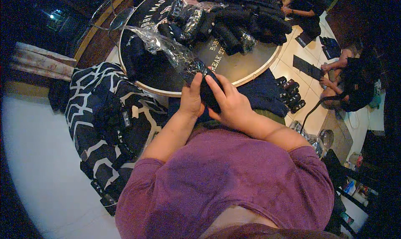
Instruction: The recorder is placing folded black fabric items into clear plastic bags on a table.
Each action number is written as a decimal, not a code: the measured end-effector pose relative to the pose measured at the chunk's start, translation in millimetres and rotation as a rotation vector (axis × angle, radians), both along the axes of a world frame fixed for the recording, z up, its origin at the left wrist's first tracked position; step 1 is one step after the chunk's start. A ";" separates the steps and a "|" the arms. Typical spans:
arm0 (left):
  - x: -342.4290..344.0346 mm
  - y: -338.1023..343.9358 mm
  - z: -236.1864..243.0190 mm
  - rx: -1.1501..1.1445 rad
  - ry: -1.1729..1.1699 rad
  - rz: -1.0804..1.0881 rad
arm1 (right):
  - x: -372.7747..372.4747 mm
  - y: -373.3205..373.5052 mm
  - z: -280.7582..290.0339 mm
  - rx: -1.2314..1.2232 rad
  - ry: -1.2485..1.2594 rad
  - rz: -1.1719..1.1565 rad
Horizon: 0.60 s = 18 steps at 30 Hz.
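Clamping left grip (192,97) and right grip (234,99) around a black roll (210,95) by the near edge of the round counter (250,65); meeting crinkled clear plastic (169,50). Facing cylindrical black bundles (225,36), heaped toward the far edge.

the held bundle (210,98) is black, its plastic wrap (161,46) clear — the shirt (259,168) purple. the round tabletop (247,67) is dark with pale lettering; the draped cloth (83,97) black with jagged whitish lines.
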State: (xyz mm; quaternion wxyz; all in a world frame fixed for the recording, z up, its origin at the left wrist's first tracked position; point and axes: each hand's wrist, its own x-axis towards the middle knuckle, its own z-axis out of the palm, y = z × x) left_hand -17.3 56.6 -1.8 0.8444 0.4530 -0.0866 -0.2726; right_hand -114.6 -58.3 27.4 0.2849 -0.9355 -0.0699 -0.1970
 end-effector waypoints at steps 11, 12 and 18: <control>1.6 1.6 -11.6 0.036 0.081 -0.016 | 0.6 3.0 0.8 -0.001 -0.043 -0.056; 1.6 0.8 -11.7 0.022 0.051 -0.021 | 0.9 2.7 0.4 0.011 -0.054 -0.057; 6.3 4.0 -12.3 0.062 0.043 -0.060 | -0.5 -0.2 8.3 0.048 -0.001 -0.019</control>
